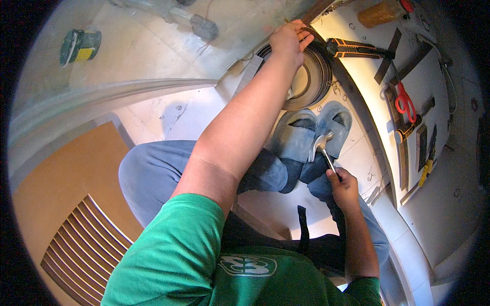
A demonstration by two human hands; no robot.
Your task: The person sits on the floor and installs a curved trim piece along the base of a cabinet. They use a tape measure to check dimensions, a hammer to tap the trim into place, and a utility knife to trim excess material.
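My left hand [291, 41] reaches far forward, its fingers partly curled beside the dark edge of a white board. Whatever they pinch there is too small to make out. Just below that hand lies a coil of dark strip [322, 76], partly covered by my forearm. My right hand [344, 189] is closed round the handle of a claw hammer [322, 143]. The hammer's metal head points away from me, over the grey sandals [292, 137] on my feet.
On the white board [365, 76] lie an orange-black utility knife [357, 49], red-handled scissors [405, 104], a yellow-handled tool [425, 172] and several dark strip pieces. A brown slatted panel [92, 245] stands at left. A green container [81, 47] sits far left.
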